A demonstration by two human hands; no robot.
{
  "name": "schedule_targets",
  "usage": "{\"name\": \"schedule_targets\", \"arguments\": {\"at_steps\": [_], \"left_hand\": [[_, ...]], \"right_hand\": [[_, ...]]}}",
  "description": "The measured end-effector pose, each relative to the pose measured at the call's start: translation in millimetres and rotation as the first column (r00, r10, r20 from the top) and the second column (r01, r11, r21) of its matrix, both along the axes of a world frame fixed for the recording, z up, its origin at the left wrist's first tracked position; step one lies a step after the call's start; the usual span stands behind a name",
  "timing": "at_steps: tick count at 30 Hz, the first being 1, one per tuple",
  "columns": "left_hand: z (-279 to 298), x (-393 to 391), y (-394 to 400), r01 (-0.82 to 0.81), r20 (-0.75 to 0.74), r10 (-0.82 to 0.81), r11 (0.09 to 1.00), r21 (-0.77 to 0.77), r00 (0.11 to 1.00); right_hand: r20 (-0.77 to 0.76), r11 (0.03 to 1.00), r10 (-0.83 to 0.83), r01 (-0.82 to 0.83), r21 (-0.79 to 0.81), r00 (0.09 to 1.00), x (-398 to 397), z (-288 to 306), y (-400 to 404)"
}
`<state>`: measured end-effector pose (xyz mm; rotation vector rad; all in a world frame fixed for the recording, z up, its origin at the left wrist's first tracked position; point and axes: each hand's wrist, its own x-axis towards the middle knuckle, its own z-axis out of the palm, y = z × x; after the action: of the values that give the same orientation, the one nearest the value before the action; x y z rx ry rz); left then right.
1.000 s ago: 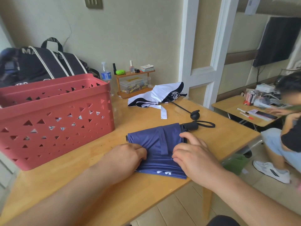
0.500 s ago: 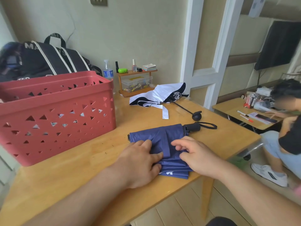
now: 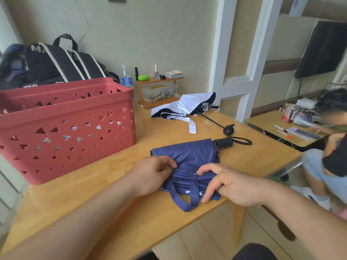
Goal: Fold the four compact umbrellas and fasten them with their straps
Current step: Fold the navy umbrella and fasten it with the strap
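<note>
A navy blue compact umbrella (image 3: 189, 156) lies collapsed on the wooden table (image 3: 105, 209), its black handle (image 3: 224, 142) pointing right. My left hand (image 3: 152, 174) pinches the blue cloth at its left side. My right hand (image 3: 227, 182) grips the folded cloth near the table's front edge. The umbrella's blue strap (image 3: 187, 198) hangs loose toward me between my hands. A white umbrella with dark trim (image 3: 180, 107) lies unfolded farther back, its thin shaft ending in a round black knob (image 3: 228, 130).
A red plastic basket (image 3: 65, 126) stands on the table's left. A black bag (image 3: 48, 64) sits behind it against the wall. A small wooden shelf (image 3: 159, 91) with bottles stands at the back. A person (image 3: 332, 147) sits at a low table (image 3: 277, 128) on the right.
The folded cloth has been pulled toward the table's front edge and rolled over, and the strap now hangs free. My right hand moved from on top of the cloth to gripping its near edge.
</note>
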<state>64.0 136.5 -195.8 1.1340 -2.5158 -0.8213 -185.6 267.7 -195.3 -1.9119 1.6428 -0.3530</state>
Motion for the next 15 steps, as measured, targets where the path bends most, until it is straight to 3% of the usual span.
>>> {"name": "schedule_targets", "arguments": {"at_steps": [3, 7, 11, 15], "left_hand": [[4.9, -15.9, 12.3, -0.027, 0.134, 0.059, 0.974, -0.226, 0.989], [-0.4, -21.9, 35.5, 0.066, 0.33, 0.053, 0.939, -0.337, 0.942], [14.8, -21.3, 54.6, 0.16, 0.544, -0.041, 0.972, -0.174, 0.838], [18.3, -21.0, 72.5, 0.264, 0.664, -0.134, 0.96, -0.098, 0.735]], "right_hand": [[0.112, 0.997, -0.072, 0.068, 0.033, 0.991, -3.4, 1.8, 0.1], [0.344, 0.972, -0.232, 0.227, 0.055, 0.91, -8.8, 2.6, -2.5], [0.419, 0.945, -0.3, 0.326, 0.009, 0.857, -7.5, 5.3, -12.1], [0.283, 0.93, -0.313, 0.353, -0.101, 0.907, 1.9, 3.9, -22.3]]}}
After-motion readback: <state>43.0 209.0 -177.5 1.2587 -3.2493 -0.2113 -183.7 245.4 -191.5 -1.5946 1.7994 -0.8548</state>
